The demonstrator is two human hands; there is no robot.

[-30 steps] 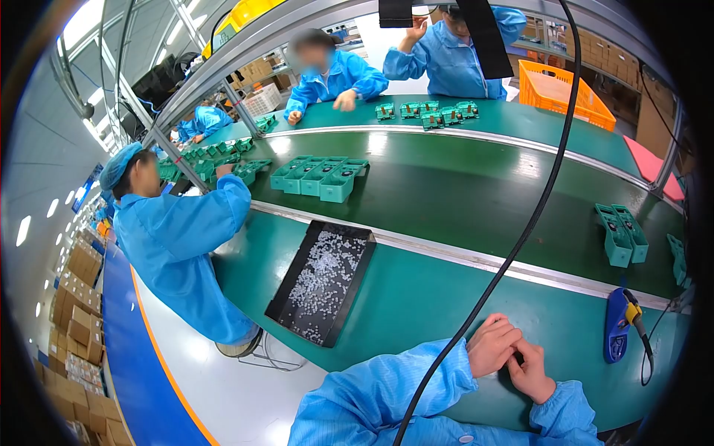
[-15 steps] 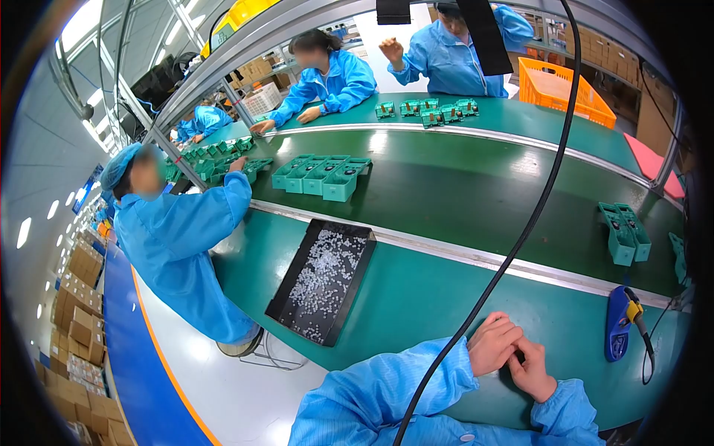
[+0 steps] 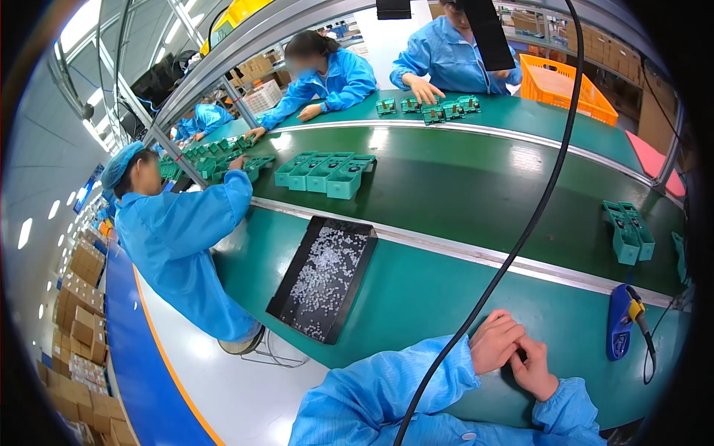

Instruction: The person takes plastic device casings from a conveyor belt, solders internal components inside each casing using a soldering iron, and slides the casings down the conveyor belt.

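Observation:
My left hand (image 3: 494, 343) and my right hand (image 3: 534, 369) rest together on the green tabletop (image 3: 431, 297), fingers curled and touching one another. Both are closed, and no object shows in either; the space between the palms is partly hidden. To their left lies a black tray (image 3: 352, 303) holding many small whitish translucent pieces (image 3: 323, 267). A blue holder (image 3: 618, 323) with a yellow-and-black handled tool (image 3: 637, 312) stands to the right of my hands, touched by neither.
Beyond the bench, a dark green conveyor (image 3: 461, 186) carries teal housings (image 3: 347, 178) and more teal housings (image 3: 626, 230). A black cable (image 3: 513, 253) hangs across the view. Several co-workers in blue sit around the line. An orange crate (image 3: 569, 89) stands at the back.
My hands stay in the same clasp. Across the conveyor, a co-worker's raised hand has come down to the green parts on the far bench. The co-worker beside them leans lower.

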